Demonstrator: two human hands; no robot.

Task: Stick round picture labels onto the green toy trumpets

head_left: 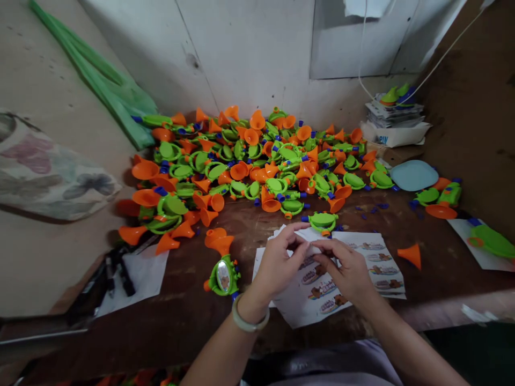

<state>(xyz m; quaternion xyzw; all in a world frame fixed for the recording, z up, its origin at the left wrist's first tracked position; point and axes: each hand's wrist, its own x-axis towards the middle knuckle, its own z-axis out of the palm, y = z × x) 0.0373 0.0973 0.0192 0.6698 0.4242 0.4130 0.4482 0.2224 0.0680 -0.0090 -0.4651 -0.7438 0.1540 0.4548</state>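
My left hand (279, 262) and my right hand (348, 271) meet over a white sticker sheet (362, 257) lying on the brown table. Both hands have their fingertips pinched together at the sheet's upper part, apparently on a sticker or the sheet's edge; what they pinch is too small to name. The left wrist wears a pale bangle (249, 320). A green toy with an orange horn and a shiny sticker on its face (222, 273) lies just left of my left hand. Another green toy (324, 220) sits right above the sheet.
A large heap of green and orange toy horns (249, 161) fills the table's back. A lone orange cone (411, 254) lies right of the sheet. A light blue lid (414, 175), a stack of papers (396, 120), a green bag (108, 86), and white paper (140, 276) surround it.
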